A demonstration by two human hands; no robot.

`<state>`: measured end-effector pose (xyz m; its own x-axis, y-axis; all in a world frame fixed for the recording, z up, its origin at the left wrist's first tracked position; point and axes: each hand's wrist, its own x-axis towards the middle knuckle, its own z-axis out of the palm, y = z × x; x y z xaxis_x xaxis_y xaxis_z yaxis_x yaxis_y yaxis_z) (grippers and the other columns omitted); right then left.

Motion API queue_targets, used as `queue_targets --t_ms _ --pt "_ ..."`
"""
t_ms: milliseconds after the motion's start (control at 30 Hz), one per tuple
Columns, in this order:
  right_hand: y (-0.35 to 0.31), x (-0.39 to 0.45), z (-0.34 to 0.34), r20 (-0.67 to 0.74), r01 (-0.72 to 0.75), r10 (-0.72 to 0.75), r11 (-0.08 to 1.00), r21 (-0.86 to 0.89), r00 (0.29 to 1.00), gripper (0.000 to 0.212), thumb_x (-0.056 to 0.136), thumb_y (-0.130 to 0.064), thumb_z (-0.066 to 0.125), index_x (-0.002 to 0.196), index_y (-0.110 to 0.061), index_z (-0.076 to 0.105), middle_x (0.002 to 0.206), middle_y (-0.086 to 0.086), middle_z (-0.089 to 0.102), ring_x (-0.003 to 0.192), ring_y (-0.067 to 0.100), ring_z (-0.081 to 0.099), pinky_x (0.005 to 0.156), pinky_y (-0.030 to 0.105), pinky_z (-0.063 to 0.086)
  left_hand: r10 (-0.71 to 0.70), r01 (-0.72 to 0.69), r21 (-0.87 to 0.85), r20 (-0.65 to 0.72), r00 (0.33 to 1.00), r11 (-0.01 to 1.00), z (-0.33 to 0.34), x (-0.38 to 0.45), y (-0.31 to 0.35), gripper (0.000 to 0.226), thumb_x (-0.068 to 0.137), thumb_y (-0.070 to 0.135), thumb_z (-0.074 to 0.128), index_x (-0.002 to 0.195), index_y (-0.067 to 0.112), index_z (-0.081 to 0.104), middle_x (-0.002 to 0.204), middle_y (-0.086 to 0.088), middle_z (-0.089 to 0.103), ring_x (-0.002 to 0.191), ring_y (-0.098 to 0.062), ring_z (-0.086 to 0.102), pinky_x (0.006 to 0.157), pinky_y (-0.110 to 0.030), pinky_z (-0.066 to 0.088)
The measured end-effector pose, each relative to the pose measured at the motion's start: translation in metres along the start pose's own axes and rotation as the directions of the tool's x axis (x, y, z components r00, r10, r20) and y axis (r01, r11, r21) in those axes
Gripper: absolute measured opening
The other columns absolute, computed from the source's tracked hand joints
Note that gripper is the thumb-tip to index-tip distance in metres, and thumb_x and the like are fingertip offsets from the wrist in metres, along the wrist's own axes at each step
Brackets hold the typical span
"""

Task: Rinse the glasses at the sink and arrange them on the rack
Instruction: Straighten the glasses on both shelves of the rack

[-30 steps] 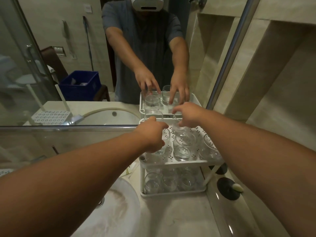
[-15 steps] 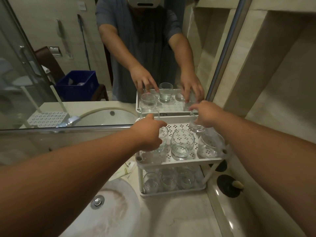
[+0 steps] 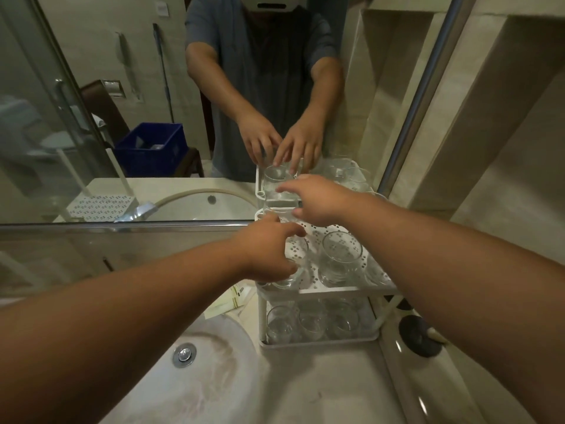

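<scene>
My left hand (image 3: 269,252) wraps a glass (image 3: 292,272) at the front-left corner of the rack (image 3: 342,290), steadying it. My right hand (image 3: 318,200) reaches the rack's back-left corner, fingers loosely spread, gripping nothing I can see.

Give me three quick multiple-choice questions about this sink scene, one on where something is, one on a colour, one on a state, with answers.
1. Where does the rack stand?
A. in the basin
B. on the counter, right of the sink
C. on the floor

2. What colour is the crate seen in the mirror?
A. blue
B. red
C. white

3. How is the large glass on the top shelf standing?
A. lying on its side
B. upright, mouth up
C. broken

Answers: B, the rack's base rests on the counter beside the basin; A, its walls are deep blue; B, its open rim faces up, untouched by the left hand or right hand.
</scene>
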<state>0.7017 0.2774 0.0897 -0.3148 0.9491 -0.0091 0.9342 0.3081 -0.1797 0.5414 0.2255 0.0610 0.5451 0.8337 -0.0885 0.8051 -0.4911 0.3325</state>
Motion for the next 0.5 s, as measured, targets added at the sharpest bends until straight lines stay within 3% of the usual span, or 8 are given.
queue_targets --t_ms 100,200,333,500 --pt "-0.01 0.007 0.008 0.05 -0.01 0.012 1.0 -0.026 0.999 0.066 0.089 -0.023 0.07 0.147 -0.032 0.04 0.151 0.006 0.04 0.134 0.028 0.043 0.106 0.037 0.04 0.0 0.0 -0.005 0.01 1.0 1.0 0.0 -0.007 -0.001 0.07 0.08 0.041 0.069 0.144 0.04 0.041 0.14 -0.003 0.039 0.108 -0.018 0.05 0.083 -0.026 0.044" --pt "-0.015 0.01 0.012 0.045 -0.055 0.056 0.998 -0.017 0.997 0.064 0.084 -0.015 0.074 0.141 -0.029 0.048 0.144 0.005 0.041 0.125 0.027 0.048 0.098 0.034 0.047 -0.015 0.015 -0.004 0.016 1.0 1.0 0.0 -0.012 -0.001 0.07 0.081 0.043 0.067 0.145 0.042 0.038 0.14 -0.002 0.037 0.108 -0.02 0.054 0.087 -0.031 0.05" --pt "-0.02 0.01 0.02 0.036 -0.098 0.098 0.995 0.004 0.995 0.072 0.078 -0.007 0.077 0.14 -0.028 0.046 0.143 0.005 0.037 0.12 0.027 0.051 0.086 0.031 0.052 -0.009 0.009 0.004 0.036 0.999 1.0 0.004 -0.014 0.001 0.069 0.082 0.044 0.064 0.145 0.043 0.036 0.137 -0.001 0.038 0.103 -0.019 0.056 0.081 -0.028 0.048" --pt "-0.014 -0.002 0.014 -0.004 -0.089 0.091 0.987 0.133 0.996 0.073 0.083 -0.025 0.078 0.145 -0.027 0.04 0.147 0.007 0.041 0.126 0.026 0.049 0.1 0.034 0.044 0.003 -0.004 0.015 0.048 0.999 1.0 0.003 -0.019 0.002 0.068 0.086 0.044 0.063 0.148 0.041 0.033 0.141 -0.002 0.036 0.108 -0.021 0.057 0.091 -0.033 0.051"
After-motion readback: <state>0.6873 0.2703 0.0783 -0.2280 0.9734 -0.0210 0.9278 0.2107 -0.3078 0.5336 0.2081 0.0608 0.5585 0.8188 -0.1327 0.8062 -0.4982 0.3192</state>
